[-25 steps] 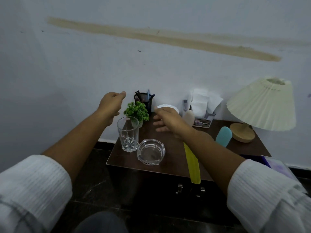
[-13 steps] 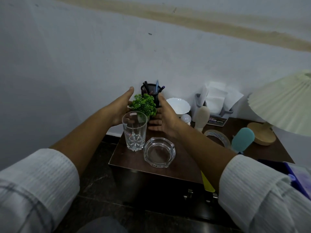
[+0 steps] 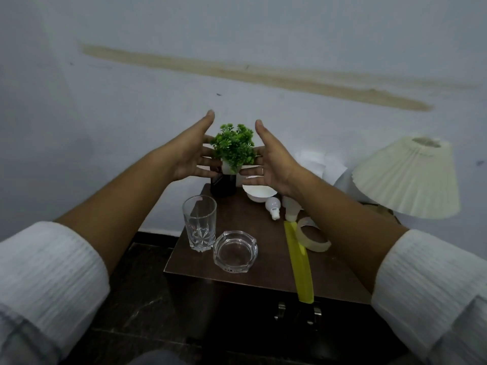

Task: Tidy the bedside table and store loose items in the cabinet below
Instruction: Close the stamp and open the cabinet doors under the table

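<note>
We see pale wall (image 3: pixel 237 35) with tan streak (image 3: pixel 263 77) | dark marbled floor (image 3: pixel 126 299) | brown bedside table (image 3: pixel 263 270) | pleated cream lamp (image 3: pixel 405 177)

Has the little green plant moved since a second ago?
Yes. The plant has risen: it stood beside the pen holder, and now hangs above it between the left hand and right hand.
</note>
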The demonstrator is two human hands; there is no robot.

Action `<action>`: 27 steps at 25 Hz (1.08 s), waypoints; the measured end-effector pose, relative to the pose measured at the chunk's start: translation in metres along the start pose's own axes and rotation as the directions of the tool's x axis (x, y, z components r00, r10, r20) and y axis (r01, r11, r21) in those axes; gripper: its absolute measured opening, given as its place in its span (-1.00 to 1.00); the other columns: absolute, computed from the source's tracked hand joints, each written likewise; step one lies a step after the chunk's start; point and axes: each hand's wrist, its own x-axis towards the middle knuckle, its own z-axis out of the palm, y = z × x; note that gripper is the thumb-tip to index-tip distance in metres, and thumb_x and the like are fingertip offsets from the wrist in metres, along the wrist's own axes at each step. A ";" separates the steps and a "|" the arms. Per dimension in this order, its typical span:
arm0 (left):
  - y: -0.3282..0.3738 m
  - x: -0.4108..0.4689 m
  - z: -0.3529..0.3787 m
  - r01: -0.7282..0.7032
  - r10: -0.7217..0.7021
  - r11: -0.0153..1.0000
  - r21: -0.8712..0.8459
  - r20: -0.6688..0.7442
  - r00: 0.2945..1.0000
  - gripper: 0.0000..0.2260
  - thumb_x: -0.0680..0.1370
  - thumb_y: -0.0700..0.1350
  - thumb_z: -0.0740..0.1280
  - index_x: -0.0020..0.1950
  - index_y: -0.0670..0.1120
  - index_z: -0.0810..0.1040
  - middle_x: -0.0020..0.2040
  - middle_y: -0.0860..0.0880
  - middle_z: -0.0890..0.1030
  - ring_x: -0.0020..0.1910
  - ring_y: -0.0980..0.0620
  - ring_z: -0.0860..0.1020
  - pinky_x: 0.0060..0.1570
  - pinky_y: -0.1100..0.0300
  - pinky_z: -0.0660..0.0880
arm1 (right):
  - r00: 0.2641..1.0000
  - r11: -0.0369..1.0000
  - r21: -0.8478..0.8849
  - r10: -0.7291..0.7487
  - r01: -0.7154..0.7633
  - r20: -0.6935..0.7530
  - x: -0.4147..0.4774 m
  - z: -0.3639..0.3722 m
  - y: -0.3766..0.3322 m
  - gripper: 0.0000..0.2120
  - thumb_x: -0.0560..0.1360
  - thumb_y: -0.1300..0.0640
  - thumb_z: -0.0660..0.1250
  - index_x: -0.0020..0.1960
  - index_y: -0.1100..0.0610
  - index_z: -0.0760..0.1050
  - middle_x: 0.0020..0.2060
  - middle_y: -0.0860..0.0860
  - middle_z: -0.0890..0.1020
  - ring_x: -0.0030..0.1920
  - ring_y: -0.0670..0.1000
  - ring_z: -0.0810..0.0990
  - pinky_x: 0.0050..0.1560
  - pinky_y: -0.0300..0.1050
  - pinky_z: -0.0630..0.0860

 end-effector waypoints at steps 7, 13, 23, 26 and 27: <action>0.002 0.033 0.070 -0.009 0.009 1.000 -0.018 0.033 0.999 -0.21 0.53 0.46 0.14 0.53 -0.11 0.33 0.30 -0.11 0.55 0.22 -0.11 0.56 0.27 -0.14 0.50 | 0.983 0.999 -0.019 0.029 -0.033 -0.180 0.001 -0.048 0.000 -0.18 0.41 -0.56 0.17 0.53 -0.13 0.33 0.45 0.08 0.45 0.22 0.25 0.61 -0.08 0.10 0.69; -0.019 0.069 0.092 0.086 -0.086 0.994 -0.071 0.009 0.996 -0.20 0.52 0.45 0.16 0.57 -0.06 0.26 0.41 -0.17 0.45 0.30 -0.18 0.50 0.31 -0.19 0.47 | 0.966 0.994 0.037 0.107 -0.101 -0.236 0.032 -0.051 0.025 -0.26 0.49 -0.53 0.09 0.45 -0.06 0.41 0.31 0.08 0.58 0.19 0.16 0.63 0.22 0.19 0.56; -0.046 0.102 0.100 0.158 -0.161 0.984 -0.088 -0.037 0.986 -0.23 0.55 0.41 0.17 0.60 -0.06 0.22 0.55 -0.14 0.32 0.46 -0.17 0.39 0.28 -0.11 0.48 | 0.943 0.969 0.089 0.245 -0.231 -0.224 0.063 -0.043 0.050 -0.23 0.46 -0.50 0.17 0.44 0.03 0.42 0.31 0.14 0.59 0.21 0.18 0.64 0.13 0.23 0.64; -0.050 0.102 0.098 0.167 -0.170 0.981 -0.097 -0.025 0.985 -0.24 0.57 0.38 0.18 0.59 -0.10 0.23 0.52 -0.17 0.36 0.42 -0.20 0.43 0.11 -0.06 0.51 | 0.947 0.970 0.085 0.240 -0.227 -0.213 0.063 -0.047 0.050 -0.41 0.57 -0.39 0.15 0.33 0.06 0.43 0.17 0.15 0.64 0.14 0.19 0.67 0.11 0.20 0.65; -0.050 0.102 0.098 0.169 -0.172 0.981 -0.096 -0.027 0.985 -0.24 0.57 0.38 0.19 0.59 -0.10 0.22 0.53 -0.17 0.35 0.43 -0.20 0.42 0.09 -0.05 0.51 | 0.947 0.970 0.079 0.243 -0.231 -0.212 0.062 -0.048 0.049 -0.45 0.58 -0.38 0.15 0.31 0.04 0.42 0.16 0.14 0.63 0.16 0.19 0.66 0.13 0.20 0.65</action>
